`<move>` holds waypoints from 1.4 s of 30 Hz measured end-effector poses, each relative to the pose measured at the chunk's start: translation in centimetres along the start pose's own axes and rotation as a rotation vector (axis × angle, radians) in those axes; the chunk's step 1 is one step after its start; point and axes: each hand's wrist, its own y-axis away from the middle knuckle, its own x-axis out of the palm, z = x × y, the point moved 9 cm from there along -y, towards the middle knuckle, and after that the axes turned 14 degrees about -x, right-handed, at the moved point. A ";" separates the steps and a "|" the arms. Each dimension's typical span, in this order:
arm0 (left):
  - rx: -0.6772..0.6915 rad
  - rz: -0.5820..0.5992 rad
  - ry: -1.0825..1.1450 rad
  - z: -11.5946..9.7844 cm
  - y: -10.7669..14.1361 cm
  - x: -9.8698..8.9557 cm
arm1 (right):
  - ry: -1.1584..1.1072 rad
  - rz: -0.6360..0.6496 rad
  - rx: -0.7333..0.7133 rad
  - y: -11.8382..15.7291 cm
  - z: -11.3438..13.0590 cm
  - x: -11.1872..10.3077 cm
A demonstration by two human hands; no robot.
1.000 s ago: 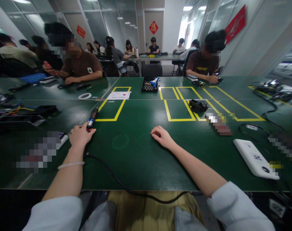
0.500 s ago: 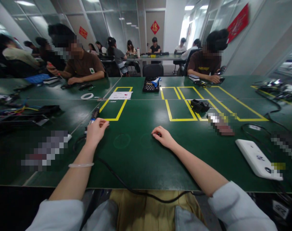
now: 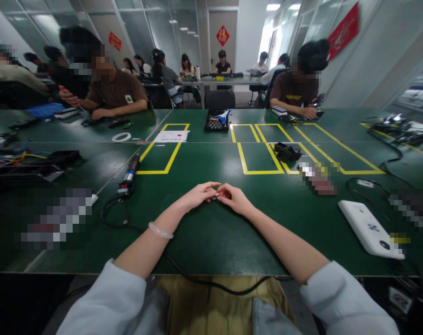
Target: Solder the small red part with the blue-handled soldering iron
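Note:
Over the middle of the green table (image 3: 183,242), my left hand (image 3: 199,194) and my right hand (image 3: 235,199) meet fingertip to fingertip. Between them shows a tiny red piece (image 3: 217,194), too small to name. Fingers of both hands are closed about it; which one bears it I cannot tell. To the left of my left hand lies what looks like an electric screwdriver (image 3: 130,174), blue and black, its black cord (image 3: 178,267) running along the table and over its front edge.
Yellow tape outlines (image 3: 246,158) mark the far side. Beyond lie a black tray (image 3: 211,125), a paper sheet (image 3: 172,136), a tape ring (image 3: 121,137) and a black part (image 3: 287,152). At right rests a white power bank-like case (image 3: 368,228). Two people sit opposite.
My left hand has left the spot beside the screwdriver and moved right to meet my right hand, which stays nearly in place. The red piece now shows between them.

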 end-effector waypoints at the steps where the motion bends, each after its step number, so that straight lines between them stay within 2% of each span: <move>1: -0.018 -0.012 0.030 0.4 -0.1 -0.2 | -0.001 -0.007 0.007 0.0 0.0 -0.1; 5: -0.066 -0.039 0.117 1.7 -0.1 -0.6 | 0.007 -0.028 0.022 0.0 -0.2 -0.3; 12: -0.017 -0.070 0.086 2.0 -0.5 -0.2 | -0.008 -0.018 0.020 0.1 -0.3 -0.1; 17: 0.111 -0.101 0.066 1.2 -0.3 -0.5 | -0.142 -0.076 0.076 0.2 -1.4 0.0; 26: 0.242 -0.242 -0.131 -0.3 0.8 -0.8 | -0.117 -0.067 0.069 0.1 -1.2 -0.1; 31: 0.291 -0.254 -0.231 -0.8 1.2 -0.2 | -0.061 -0.047 0.038 0.0 -0.8 -0.1; 33: 0.306 -0.253 -0.276 -1.1 1.3 -0.5 | -0.050 -0.051 0.039 0.0 -0.9 -0.2; 35: 0.322 -0.303 -0.345 -1.3 1.6 -2.0 | -0.044 -0.065 0.054 0.1 -1.2 -0.4; 37: 0.313 -0.447 -0.457 -1.3 2.2 -5.1 | -0.041 -0.080 0.075 0.2 -1.6 -0.6; 39: 0.230 -0.676 -0.608 -0.5 3.3 -9.7 | -0.039 -0.088 0.089 0.3 -1.9 -0.7; 42: -0.083 -1.081 -0.767 2.4 6.5 -17.7 | -0.031 -0.088 0.095 0.3 -2.1 -0.7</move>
